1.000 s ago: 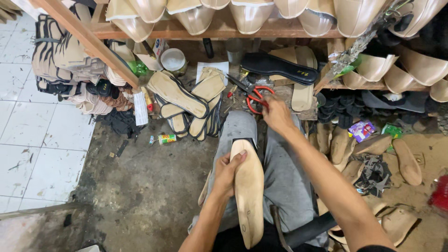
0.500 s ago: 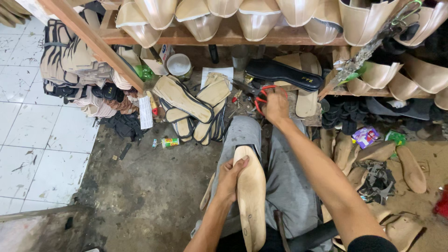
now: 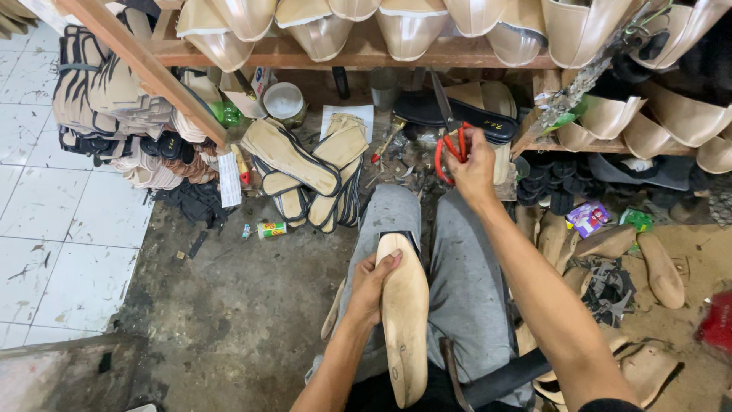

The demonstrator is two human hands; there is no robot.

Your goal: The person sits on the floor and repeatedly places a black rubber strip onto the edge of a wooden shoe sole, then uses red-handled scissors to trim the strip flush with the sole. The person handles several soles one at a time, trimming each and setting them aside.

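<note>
My left hand (image 3: pixel 372 284) grips a pale wooden shoe last (image 3: pixel 405 320) that lies lengthwise on my lap, between my grey trouser legs. My right hand (image 3: pixel 473 163) is stretched forward and closed on red-handled scissors (image 3: pixel 448 130), lifted off the floor with the blades pointing up toward the shelf. A black sole (image 3: pixel 457 113) lies on the floor just behind the scissors.
A wooden shelf (image 3: pixel 366 52) overhead carries several beige shoe uppers. Stacked insoles (image 3: pixel 305 164) lie on the floor ahead, bundles of soles (image 3: pixel 107 107) at the left. More wooden lasts (image 3: pixel 659 268) and scraps lie at the right. White tiles (image 3: pixel 53 229) at the left.
My right hand has picked the scissors up off the floor and raised them, blades up. My left hand stays on the shoe last.
</note>
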